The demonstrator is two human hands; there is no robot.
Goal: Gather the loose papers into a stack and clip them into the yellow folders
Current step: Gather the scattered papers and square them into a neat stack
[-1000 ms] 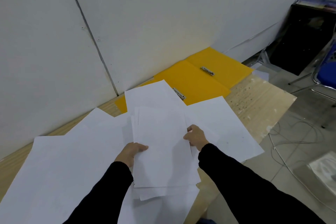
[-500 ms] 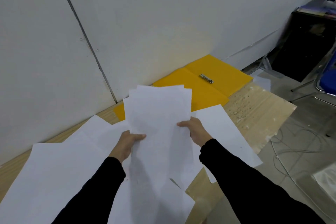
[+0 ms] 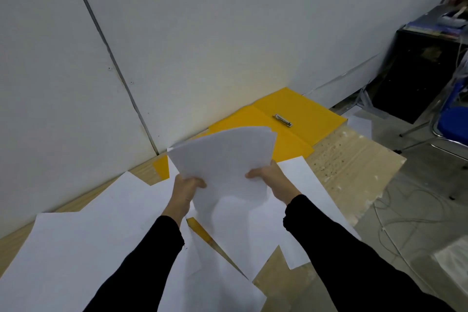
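Note:
I hold a bundle of white papers (image 3: 225,159) upright above the wooden table (image 3: 354,159). My left hand (image 3: 186,189) grips its left edge and my right hand (image 3: 269,178) grips its right edge, thumbs on the near face. The sheets fan out unevenly at the top. Behind them lie open yellow folders (image 3: 298,139) against the wall, one showing a metal clip (image 3: 283,120). More loose white sheets (image 3: 101,235) cover the table to the left and under my arms. A yellow strip (image 3: 201,232) shows between sheets below the bundle.
A white wall (image 3: 228,33) stands right behind the table. To the right, beyond the table's edge, are floor cables (image 3: 405,210), a blue chair (image 3: 455,119) and a black cabinet (image 3: 417,71).
The bundle went from lying flat under my hands to being lifted and tilted upright, further from me toward the folders. Both hands rose with it. A yellow strip below became visible.

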